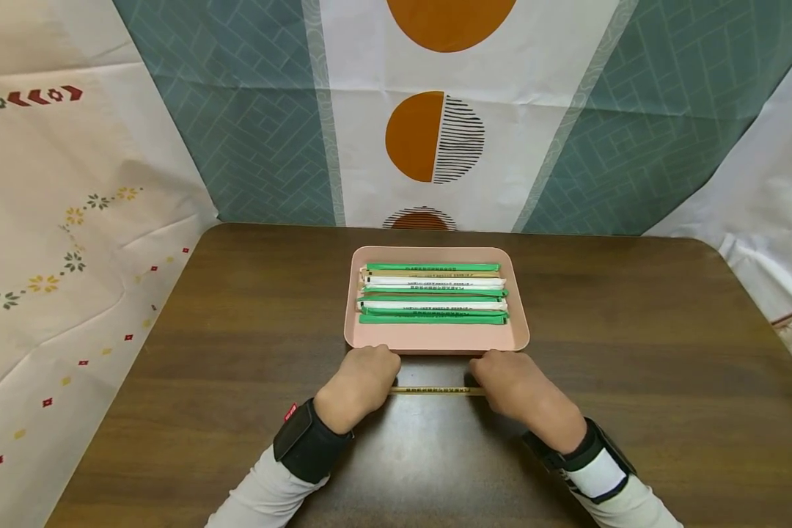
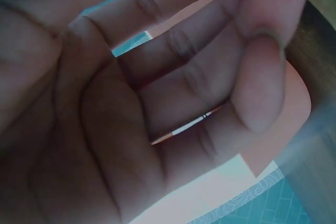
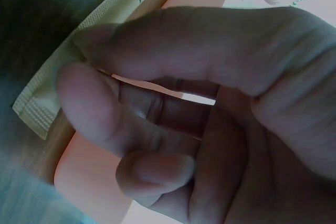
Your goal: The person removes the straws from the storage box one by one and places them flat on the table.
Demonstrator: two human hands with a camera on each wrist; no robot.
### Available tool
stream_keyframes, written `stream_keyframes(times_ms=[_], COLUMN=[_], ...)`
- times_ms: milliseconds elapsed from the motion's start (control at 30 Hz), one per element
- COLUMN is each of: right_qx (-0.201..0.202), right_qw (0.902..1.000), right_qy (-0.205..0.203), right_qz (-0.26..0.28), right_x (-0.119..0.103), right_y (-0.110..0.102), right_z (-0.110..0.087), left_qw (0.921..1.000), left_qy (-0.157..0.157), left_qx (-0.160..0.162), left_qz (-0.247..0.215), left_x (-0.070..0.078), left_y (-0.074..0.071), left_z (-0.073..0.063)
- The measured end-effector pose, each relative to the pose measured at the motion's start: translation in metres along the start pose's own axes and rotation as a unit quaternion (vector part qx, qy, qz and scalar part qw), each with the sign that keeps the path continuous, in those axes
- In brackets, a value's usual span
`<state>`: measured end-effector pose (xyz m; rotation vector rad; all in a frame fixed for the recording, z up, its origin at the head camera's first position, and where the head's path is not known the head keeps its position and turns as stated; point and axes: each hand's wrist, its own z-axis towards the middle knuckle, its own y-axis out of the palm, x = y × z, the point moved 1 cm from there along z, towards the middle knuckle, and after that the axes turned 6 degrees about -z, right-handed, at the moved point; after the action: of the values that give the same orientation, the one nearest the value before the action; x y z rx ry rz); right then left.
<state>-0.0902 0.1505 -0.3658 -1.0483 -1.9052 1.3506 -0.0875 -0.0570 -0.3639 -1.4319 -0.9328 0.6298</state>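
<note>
Straw [image 1: 438, 391], tan-wrapped, runs left-right, fingers of left hand [image 1: 358, 385] and right hand [image 1: 524, 394] pinching its ends; pink tray [image 1: 435, 338] holds parallel wrapped straws [image 1: 433, 292].

I could pass over the desk [image 1: 224, 352] on either side of the tray [image 1: 435, 338]; before it, left hand [image 1: 364, 378], tan packet [image 1: 438, 391] and right hand [image 1: 516, 385] block me; behind it, hanging cloth [image 1: 356, 147] bounds my reach.

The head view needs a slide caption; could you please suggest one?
A tan packet between left hand and right hand, beside a pink tray.
</note>
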Motion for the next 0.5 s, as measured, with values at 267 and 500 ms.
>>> stream_keyframes(times_ms=[267, 500], right_qx=[-0.04, -0.062], right_qw=[0.999, 0.9975], right_qy=[0.012, 0.015], right_qz=[0.015, 0.031], right_x=[-0.0012, -0.0013], right_y=[0.0003, -0.0005], right_z=[-0.0014, -0.0025], left_qw=[0.9998, 0.9995], left_qy=[0.005, 0.015], left_qx=[-0.018, -0.024], left_qz=[0.012, 0.011], left_x=[0.0005, -0.0004], left_y=[-0.0007, -0.0006], left_z=[0.0012, 0.0011])
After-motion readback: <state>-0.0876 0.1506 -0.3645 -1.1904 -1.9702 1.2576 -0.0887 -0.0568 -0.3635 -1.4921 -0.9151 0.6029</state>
